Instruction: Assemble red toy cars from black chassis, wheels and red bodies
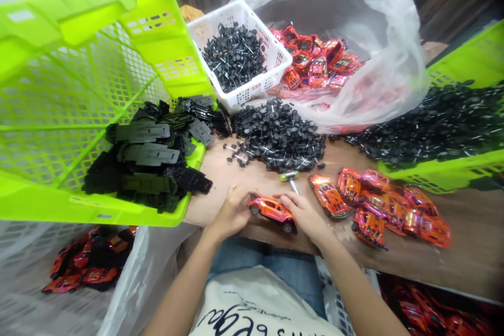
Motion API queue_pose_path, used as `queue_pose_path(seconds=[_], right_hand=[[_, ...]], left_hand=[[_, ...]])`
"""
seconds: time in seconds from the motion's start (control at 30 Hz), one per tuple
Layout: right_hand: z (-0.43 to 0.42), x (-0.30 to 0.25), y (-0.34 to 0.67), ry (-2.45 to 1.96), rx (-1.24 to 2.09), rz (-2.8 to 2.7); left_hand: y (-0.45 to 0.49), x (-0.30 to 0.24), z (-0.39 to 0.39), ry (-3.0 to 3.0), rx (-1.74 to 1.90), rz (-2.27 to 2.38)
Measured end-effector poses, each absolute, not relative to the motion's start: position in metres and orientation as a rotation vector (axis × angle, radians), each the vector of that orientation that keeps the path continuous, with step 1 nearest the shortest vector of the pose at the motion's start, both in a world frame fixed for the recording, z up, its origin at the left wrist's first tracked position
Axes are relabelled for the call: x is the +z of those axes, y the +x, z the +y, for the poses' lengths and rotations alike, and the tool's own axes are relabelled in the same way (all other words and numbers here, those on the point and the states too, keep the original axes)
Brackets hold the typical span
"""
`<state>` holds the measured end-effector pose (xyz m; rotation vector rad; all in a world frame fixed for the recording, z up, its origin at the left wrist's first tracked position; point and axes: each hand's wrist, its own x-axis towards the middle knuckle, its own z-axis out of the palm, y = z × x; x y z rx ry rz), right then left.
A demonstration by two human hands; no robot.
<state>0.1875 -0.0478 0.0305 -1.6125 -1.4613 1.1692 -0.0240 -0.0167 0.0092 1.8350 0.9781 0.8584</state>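
Observation:
An orange toy car (271, 209) with black wheels is held between both hands at the front edge of the table. My left hand (235, 207) grips one end of it, fingers closed. At the other end my right hand (301, 212) is closed on it too. Just beyond lies a small hammer (290, 178) with a yellowish head, close to a heap of black wheels on metal axles (281, 134). To the right of my right hand rest several orange car bodies (394, 207). Black chassis plates (151, 155) are piled to the left.
A green crate (157, 84) lies on its side at left, chassis plates spilling from it. Behind stand a white basket (271, 81) of wheel axles and a clear bag (397, 63) of car bodies. Another green crate (433, 170) at right holds wheels. Cars (86, 268) sit in a bag lower left.

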Motion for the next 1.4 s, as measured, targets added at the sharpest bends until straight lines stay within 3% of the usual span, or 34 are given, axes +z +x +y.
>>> queue_pose_path(seconds=[0.1,0.23,0.37,0.53,0.7,1.0,1.1,1.27,1.4], right_hand=[[-0.065,0.028,0.18,-1.587,0.65,-1.809],[-0.081,0.016,0.165,-1.554,0.33,-2.038],[-0.079,0.008,0.159,-1.649,0.306,-1.929],[-0.07,0.016,0.166,-1.652,0.573,-1.729],[-0.053,0.019,0.167,-1.881,0.11,-1.7],[-0.093,0.008,0.199,-2.235,-0.06,-1.682],[-0.122,0.009,0.213,-2.339,0.184,-1.57],[-0.175,0.011,0.206,-1.906,0.673,-1.215],[-0.203,0.003,0.193,-1.893,0.954,-1.187]], left_hand=[[-0.018,0.002,-0.015,1.822,0.828,1.123],[-0.007,-0.007,-0.015,1.692,0.922,0.951],[-0.003,-0.01,-0.012,1.644,1.005,0.902],[0.001,0.003,-0.021,1.746,0.986,0.972],[0.02,0.023,-0.048,1.603,1.123,1.196],[0.017,0.006,-0.015,1.61,0.913,1.34],[0.014,-0.005,-0.003,1.597,0.842,1.352],[0.015,-0.011,0.001,1.53,0.835,1.353],[0.016,-0.01,0.002,1.54,0.83,1.368]])
